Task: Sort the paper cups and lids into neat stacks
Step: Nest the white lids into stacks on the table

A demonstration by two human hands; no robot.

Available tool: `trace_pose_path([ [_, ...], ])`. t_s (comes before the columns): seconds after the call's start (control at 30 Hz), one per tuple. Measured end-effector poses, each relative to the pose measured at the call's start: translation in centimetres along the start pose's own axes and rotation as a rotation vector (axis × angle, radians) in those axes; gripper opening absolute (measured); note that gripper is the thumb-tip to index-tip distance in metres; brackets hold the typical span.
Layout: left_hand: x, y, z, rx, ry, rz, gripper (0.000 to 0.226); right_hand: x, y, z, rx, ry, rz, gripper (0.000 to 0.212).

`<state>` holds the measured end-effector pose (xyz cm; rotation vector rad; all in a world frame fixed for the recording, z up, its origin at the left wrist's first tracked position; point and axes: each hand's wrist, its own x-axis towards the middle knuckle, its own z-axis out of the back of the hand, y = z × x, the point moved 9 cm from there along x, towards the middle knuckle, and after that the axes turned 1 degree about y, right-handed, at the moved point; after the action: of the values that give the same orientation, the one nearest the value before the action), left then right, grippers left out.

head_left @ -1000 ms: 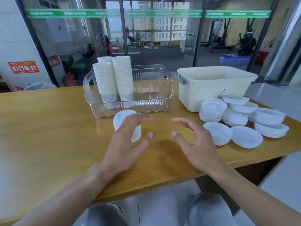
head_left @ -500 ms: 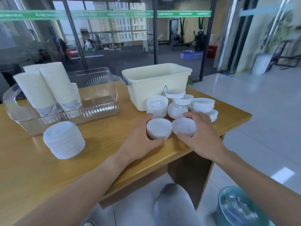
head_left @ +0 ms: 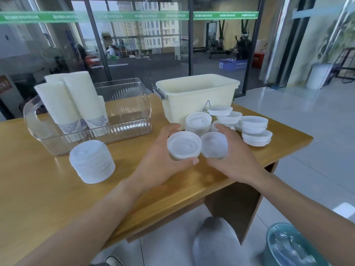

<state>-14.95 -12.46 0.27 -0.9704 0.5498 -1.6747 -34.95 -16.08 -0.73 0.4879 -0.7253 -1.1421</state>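
Left hand [head_left: 163,160] grips one lid [head_left: 184,145], right hand [head_left: 233,160] grips another lid [head_left: 214,144], both held side by side above the table [head_left: 48,189] edge. Loose lids [head_left: 253,127] behind; lid stack [head_left: 91,162] left; cup stacks [head_left: 76,100] in clear bin [head_left: 130,120].

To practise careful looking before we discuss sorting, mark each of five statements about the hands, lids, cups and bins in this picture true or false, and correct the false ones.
1. Each hand holds a white lid. True: the left hand grips the left lid, the right hand the right lid.
2. The paper cup stacks stand in the cream bin. False: they stand in the clear bin.
3. A tall lid stack stands on the table, left of the hands. True.
4. The loose lids lie inside the cream bin. False: they lie on the table before it.
5. The two held lids are already nested. False: they are side by side.
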Motion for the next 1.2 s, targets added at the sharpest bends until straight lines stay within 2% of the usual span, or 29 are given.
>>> trace_pose_path([
  [0.27,-3.1,-2.0,13.3,0.103,-0.249,-0.111,0.076,2.5,9.7,-5.7,0.225,0.035,0.168,0.099],
  [0.53,-5.6,3.7,23.3,0.093,-0.42,-0.019,0.087,4.4,17.0,-12.2,0.436,0.041,0.326,0.09],
  [0.73,-6.4,9.7,25.5,0.029,-0.479,0.038,0.087,7.3,19.0,-15.8,0.453,0.106,0.443,0.096],
  [0.83,-6.8,11.5,26.0,-0.017,-0.531,0.037,0.081,8.6,20.2,-16.6,0.522,0.124,0.477,0.081],
  [0.93,-7.2,12.8,25.9,-0.013,-0.522,0.051,0.07,9.3,21.3,-17.3,0.699,0.142,0.495,0.071],
  [1.03,-7.5,13.9,25.8,-0.035,-0.519,0.072,0.072,9.4,21.0,-18.1,0.839,0.145,0.462,0.069],
  [1.2,-7.5,14.6,26.2,-0.063,-0.573,0.075,0.074,8.5,20.2,-19.2,0.853,0.245,0.398,0.075],
])
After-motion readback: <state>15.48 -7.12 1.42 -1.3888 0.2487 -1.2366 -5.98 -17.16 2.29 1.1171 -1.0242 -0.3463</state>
